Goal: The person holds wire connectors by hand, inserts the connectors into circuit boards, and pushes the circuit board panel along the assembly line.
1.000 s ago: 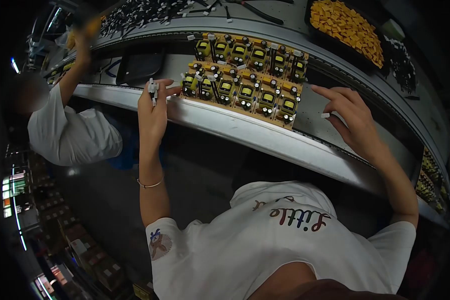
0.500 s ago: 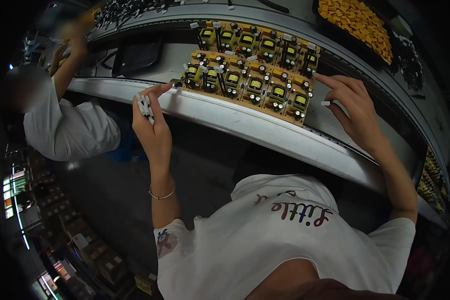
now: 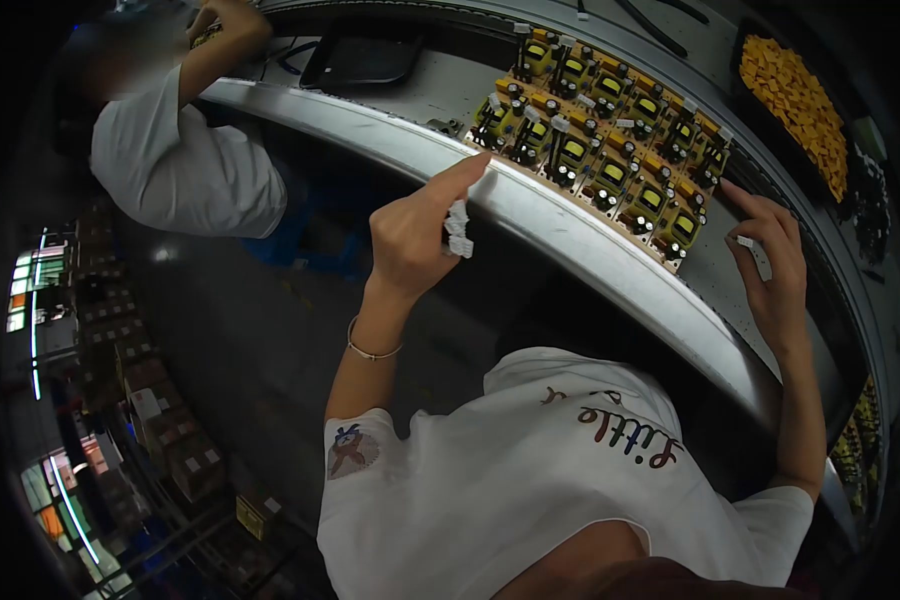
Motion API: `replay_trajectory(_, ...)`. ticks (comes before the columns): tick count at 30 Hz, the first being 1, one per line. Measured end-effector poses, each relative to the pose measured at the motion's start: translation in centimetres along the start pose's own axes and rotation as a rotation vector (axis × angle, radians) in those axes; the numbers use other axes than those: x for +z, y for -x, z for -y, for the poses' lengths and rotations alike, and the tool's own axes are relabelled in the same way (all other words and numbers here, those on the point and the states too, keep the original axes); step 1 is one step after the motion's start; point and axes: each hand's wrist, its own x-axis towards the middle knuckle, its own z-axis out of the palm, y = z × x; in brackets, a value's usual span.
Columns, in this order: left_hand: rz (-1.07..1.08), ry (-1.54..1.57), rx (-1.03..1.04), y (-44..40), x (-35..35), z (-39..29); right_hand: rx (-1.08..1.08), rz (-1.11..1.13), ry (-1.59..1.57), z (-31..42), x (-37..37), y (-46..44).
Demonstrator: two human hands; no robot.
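A panel of circuit boards [image 3: 610, 178] with yellow transformers, capacitors and white connectors lies at a slant on the workbench. Several small white connectors [image 3: 457, 230] are gripped in my left hand [image 3: 405, 238], the fingers curled round them. Its extended finger reaches the front left edge of the panel; whether it touches, I cannot tell. At the panel's right end, the index fingertip of my right hand [image 3: 778, 262] is at the edge. A single white connector [image 3: 746, 243] is held between the thumb and other fingers of that hand.
A metal rail [image 3: 590, 225] runs along the bench front. Behind the panel on the right stand a tray of yellow parts [image 3: 790, 105] and a pile of black and white parts [image 3: 867, 215]. A black tray [image 3: 360, 60] lies left, near a co-worker [image 3: 195, 165].
The camera view has swung, so the bench sits further right in the picture. My left hand has turned and come closer to the panel's front left edge. My right hand stays at its right end.
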Motion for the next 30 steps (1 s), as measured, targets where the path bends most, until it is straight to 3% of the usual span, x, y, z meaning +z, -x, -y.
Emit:
replay_trajectory(3, 0.056, -0.081, 0.045, -0.2, 0.4, 0.2, 0.004, -0.016, -0.036, 0.3, -0.1, 0.0)
replay_trajectory(5, 0.202, -0.199, 0.058, -0.6, 0.3, 0.2, -0.002, -0.011, -0.074, 0.5, -0.2, 0.0)
replay_trajectory(12, 0.218, -0.325, 0.111, -0.6, 0.5, 1.0, -0.086, 0.026, -0.065, 2.6, -1.2, -1.9)
replay_trajectory(17, 0.239, -0.375, 0.126, -0.7, 0.4, 0.6, -0.259, 0.041, -0.008, 4.0, -0.1, -4.6)
replay_trajectory(27, 0.228, -0.290, 0.123, -1.1, 0.1, 0.5, -0.275, 0.058, 0.013, 4.9, 1.1, -6.4)
replay_trajectory(30, 0.052, -0.090, 0.113, -2.1, -0.1, 0.5, -0.309, 0.080, 0.029, 4.8, 1.5, -6.3)
